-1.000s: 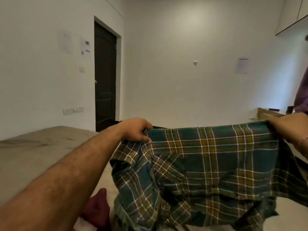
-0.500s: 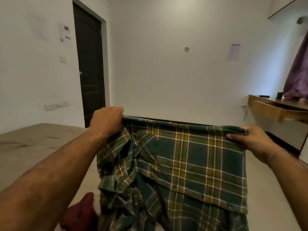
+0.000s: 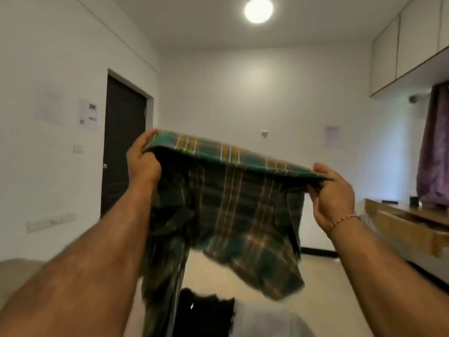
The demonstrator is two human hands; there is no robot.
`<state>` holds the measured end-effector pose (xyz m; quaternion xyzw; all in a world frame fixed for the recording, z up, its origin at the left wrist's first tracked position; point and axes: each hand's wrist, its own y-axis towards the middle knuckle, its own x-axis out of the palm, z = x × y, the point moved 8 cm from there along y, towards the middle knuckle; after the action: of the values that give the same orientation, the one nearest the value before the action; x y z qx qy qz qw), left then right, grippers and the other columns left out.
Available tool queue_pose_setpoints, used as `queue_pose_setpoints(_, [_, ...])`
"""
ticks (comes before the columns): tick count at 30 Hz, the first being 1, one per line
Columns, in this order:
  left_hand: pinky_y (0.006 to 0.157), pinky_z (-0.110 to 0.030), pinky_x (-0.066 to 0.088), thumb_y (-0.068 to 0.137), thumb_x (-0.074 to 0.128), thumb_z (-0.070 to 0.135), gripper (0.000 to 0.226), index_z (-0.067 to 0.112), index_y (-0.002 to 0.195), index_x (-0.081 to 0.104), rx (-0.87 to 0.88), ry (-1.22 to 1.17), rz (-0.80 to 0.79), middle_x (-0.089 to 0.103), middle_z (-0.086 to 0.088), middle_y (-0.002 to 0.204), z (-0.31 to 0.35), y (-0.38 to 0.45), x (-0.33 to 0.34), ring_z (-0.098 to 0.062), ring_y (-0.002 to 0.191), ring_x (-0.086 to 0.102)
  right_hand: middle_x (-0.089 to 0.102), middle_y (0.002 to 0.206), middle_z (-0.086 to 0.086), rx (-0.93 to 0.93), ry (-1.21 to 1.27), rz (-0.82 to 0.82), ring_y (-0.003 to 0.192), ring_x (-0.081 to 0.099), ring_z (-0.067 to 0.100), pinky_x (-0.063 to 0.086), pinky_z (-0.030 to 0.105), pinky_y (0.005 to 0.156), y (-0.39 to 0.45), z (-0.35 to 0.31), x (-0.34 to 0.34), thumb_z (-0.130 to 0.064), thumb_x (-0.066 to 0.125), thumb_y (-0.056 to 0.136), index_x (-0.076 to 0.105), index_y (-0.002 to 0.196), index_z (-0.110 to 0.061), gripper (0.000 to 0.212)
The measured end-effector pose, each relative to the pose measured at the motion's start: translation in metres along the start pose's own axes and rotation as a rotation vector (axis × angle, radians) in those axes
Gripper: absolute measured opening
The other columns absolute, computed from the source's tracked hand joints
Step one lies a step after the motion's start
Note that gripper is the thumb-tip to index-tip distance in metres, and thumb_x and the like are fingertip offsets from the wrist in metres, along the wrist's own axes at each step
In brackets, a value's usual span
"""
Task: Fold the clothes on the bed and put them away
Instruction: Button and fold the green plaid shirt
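Note:
A green and yellow plaid shirt [image 3: 238, 215] hangs in the air in front of me, stretched between both hands at chest height. My left hand [image 3: 143, 161] grips its upper left edge, fingers curled over the cloth. My right hand [image 3: 332, 190] pinches the upper right edge between thumb and fingers. The shirt's lower part swings loose and blurred. Below it lies a black garment [image 3: 204, 312] on the pale bed [image 3: 14, 276], whose corner shows at the lower left.
A dark door [image 3: 121, 147] stands closed in the left wall. A wooden desk [image 3: 410, 224] with an open drawer runs along the right, under a purple curtain [image 3: 435, 147] and white overhead cabinets [image 3: 408, 45]. Pale floor lies beyond the bed.
Both hands have lifted the plaid shirt well up from the bed, and my view has tilted upward to show the ceiling. The shirt's tail now swings free.

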<state>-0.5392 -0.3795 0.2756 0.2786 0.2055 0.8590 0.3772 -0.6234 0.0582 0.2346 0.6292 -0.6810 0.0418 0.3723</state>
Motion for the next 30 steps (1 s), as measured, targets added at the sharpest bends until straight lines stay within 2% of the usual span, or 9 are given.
queue_pose_setpoints(4, [0.098, -0.039, 0.06, 0.101, 0.046, -0.002, 0.054, 0.036, 0.131, 0.07, 0.334, -0.048, -0.036, 0.067, 0.002, 0.134, 0.073, 0.007, 0.015, -0.017, 0.119, 0.066, 0.067, 0.127, 0.01, -0.192, -0.03, 0.054, 0.118, 0.064, 0.023, 0.057, 0.035, 0.101, 0.027, -0.044, 0.008, 0.006, 0.05, 0.102, 0.069, 0.129, -0.003, 0.035])
queue_pose_setpoints(7, [0.083, -0.025, 0.062, 0.103, 0.052, -0.001, 0.046, 0.029, 0.134, 0.067, 0.438, 0.122, -0.097, 0.065, 0.003, 0.13, 0.081, -0.012, -0.007, -0.004, 0.112, 0.065, 0.069, 0.118, 0.001, -0.197, -0.162, 0.03, 0.109, 0.066, 0.019, 0.058, 0.031, 0.094, 0.01, -0.044, -0.005, 0.0, 0.048, 0.105, 0.07, 0.128, -0.008, 0.033])
queue_pose_setpoints(9, [0.083, -0.017, 0.058, 0.1, 0.054, -0.006, 0.051, 0.03, 0.135, 0.064, 0.497, 0.352, -0.139, 0.062, 0.005, 0.125, 0.073, -0.044, -0.03, 0.0, 0.104, 0.064, 0.069, 0.119, 0.004, -0.2, -0.283, 0.018, 0.111, 0.065, 0.019, 0.056, 0.032, 0.095, -0.014, -0.035, -0.026, 0.001, 0.044, 0.105, 0.069, 0.131, -0.009, 0.037])
queue_pose_setpoints(13, [0.099, -0.032, 0.05, 0.089, 0.059, -0.012, 0.057, 0.023, 0.135, 0.064, 0.427, 0.789, -0.214, 0.066, 0.001, 0.123, 0.019, -0.116, -0.1, -0.016, 0.112, 0.06, 0.065, 0.127, 0.011, -0.095, -0.496, -0.01, 0.109, 0.064, 0.018, 0.057, 0.015, 0.084, -0.082, 0.008, -0.096, 0.012, 0.039, 0.1, 0.063, 0.138, -0.006, 0.049])
queue_pose_setpoints(16, [0.082, -0.037, 0.057, 0.084, 0.081, 0.012, 0.042, 0.017, 0.123, 0.067, 0.603, 1.346, -0.502, 0.068, -0.005, 0.107, -0.033, -0.213, -0.144, -0.023, 0.093, 0.064, 0.06, 0.139, 0.004, 0.004, -0.775, -0.099, 0.128, 0.056, 0.02, 0.044, 0.027, 0.11, -0.163, 0.054, -0.171, 0.012, 0.043, 0.101, 0.057, 0.146, -0.009, 0.051])
queue_pose_setpoints(17, [0.079, -0.038, 0.057, 0.082, 0.084, 0.019, 0.042, 0.019, 0.12, 0.068, 0.59, 1.48, -0.637, 0.068, -0.005, 0.105, -0.061, -0.25, -0.165, -0.023, 0.089, 0.064, 0.056, 0.143, 0.001, 0.042, -0.907, -0.154, 0.133, 0.051, 0.02, 0.038, 0.032, 0.115, -0.197, 0.074, -0.199, 0.01, 0.045, 0.102, 0.055, 0.148, -0.01, 0.051])
queue_pose_setpoints(20, [0.094, -0.038, 0.054, 0.094, 0.069, 0.035, 0.028, 0.038, 0.122, 0.065, 0.026, 1.615, -1.086, 0.068, 0.001, 0.119, -0.162, -0.376, -0.248, -0.018, 0.102, 0.065, 0.051, 0.152, 0.006, 0.201, -1.388, -0.378, 0.137, 0.05, 0.03, 0.033, 0.035, 0.116, -0.308, 0.144, -0.302, -0.006, 0.047, 0.104, 0.047, 0.152, -0.023, 0.051])
queue_pose_setpoints(23, [0.107, -0.031, 0.047, 0.098, 0.058, 0.031, 0.039, 0.039, 0.137, 0.062, -0.268, 1.602, -1.469, 0.062, 0.005, 0.139, -0.223, -0.489, -0.31, -0.017, 0.121, 0.062, 0.044, 0.159, 0.012, 0.46, -1.588, -0.545, 0.142, 0.046, 0.036, 0.033, 0.036, 0.118, -0.417, 0.192, -0.388, -0.013, 0.046, 0.107, 0.032, 0.155, -0.037, 0.055])
queue_pose_setpoints(30, [0.102, -0.028, 0.042, 0.093, 0.061, 0.02, 0.051, 0.032, 0.143, 0.06, -0.335, 1.567, -1.426, 0.057, -0.002, 0.136, -0.21, -0.525, -0.342, -0.022, 0.122, 0.059, 0.045, 0.157, 0.019, 0.555, -1.626, -0.443, 0.138, 0.05, 0.042, 0.037, 0.039, 0.116, -0.503, 0.169, -0.437, -0.009, 0.045, 0.106, 0.035, 0.158, -0.035, 0.059])
